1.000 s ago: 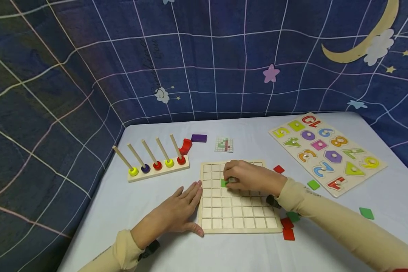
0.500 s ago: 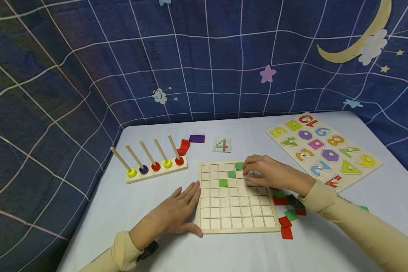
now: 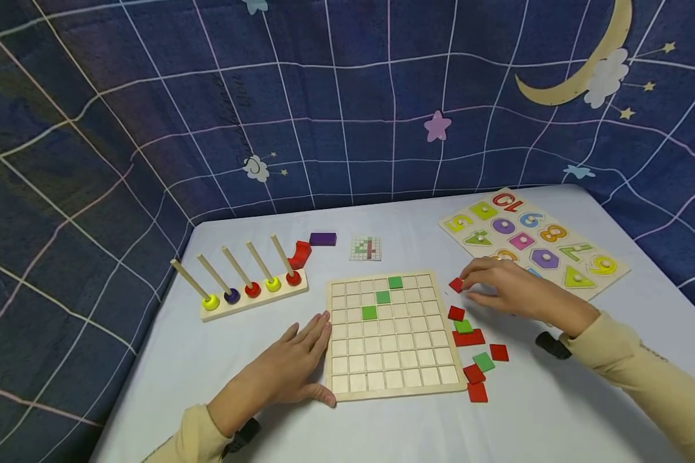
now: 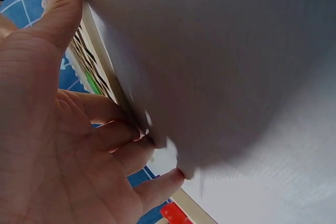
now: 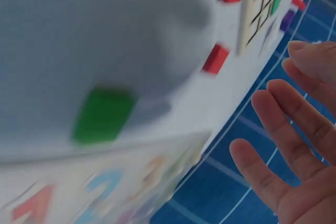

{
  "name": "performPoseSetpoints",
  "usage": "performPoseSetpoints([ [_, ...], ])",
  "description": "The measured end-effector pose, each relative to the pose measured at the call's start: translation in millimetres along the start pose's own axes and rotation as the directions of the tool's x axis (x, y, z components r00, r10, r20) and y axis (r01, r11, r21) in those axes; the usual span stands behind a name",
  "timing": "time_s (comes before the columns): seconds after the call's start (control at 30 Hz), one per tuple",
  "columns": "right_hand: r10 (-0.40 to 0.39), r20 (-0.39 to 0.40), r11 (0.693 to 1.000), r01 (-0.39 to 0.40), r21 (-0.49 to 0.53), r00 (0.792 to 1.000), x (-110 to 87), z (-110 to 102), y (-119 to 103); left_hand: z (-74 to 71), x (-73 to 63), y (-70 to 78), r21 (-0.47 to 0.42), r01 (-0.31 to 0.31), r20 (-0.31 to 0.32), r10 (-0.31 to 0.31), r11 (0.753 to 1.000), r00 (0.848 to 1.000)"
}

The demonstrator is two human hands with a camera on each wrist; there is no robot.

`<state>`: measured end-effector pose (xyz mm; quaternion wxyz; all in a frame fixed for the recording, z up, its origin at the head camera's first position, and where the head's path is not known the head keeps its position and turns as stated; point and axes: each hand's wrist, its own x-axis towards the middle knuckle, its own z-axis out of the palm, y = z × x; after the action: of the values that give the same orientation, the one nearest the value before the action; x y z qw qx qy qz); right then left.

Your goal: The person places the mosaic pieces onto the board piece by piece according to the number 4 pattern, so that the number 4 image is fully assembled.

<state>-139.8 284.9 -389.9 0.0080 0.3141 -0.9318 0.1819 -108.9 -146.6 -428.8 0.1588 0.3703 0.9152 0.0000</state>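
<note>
Your right hand has moved outward, fingers parted beside a red square tile, uncovering the pale wooden grid board between your hands; your left hand, outstretched, touches it.

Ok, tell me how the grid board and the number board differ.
The grid board holds three green tiles; the number board carries colorful numerals and shapes. The grid board lies nearly straight; the number board is turned at an angle. Both lie flat.
</note>
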Motion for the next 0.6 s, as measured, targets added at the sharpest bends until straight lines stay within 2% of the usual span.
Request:
performPoseSetpoints([
  [0.2, 0.085, 0.032, 0.995, -0.083, -0.050, 0.996, -20.9, -8, 19, 0.6, -4.6, -1.2, -0.016, 0.033, 0.018, -0.033, 0.999, 0.999],
  [0.37, 0.095, 0.073, 0.995, -0.092, -0.043, 0.993, -32.2, -5, 33, 0.6, -6.6, -1.9, -0.016, 0.044, 0.023, -0.044, 0.999, 0.999],
  [0.5, 0.102, 0.139, 0.994, -0.096, -0.047, 0.985, -38.6, -1, 42, 0.9, -4.9, -1.8, -0.002, 0.014, -0.001, -0.014, 1.000, 1.000],
  [0.6, 0.124, 0.161, 0.991, -0.115, -0.065, 0.979, -49.9, -2, 46, -1.1, 2.7, 0.0, 0.042, -0.022, -0.012, 0.022, 0.999, 1.000],
])
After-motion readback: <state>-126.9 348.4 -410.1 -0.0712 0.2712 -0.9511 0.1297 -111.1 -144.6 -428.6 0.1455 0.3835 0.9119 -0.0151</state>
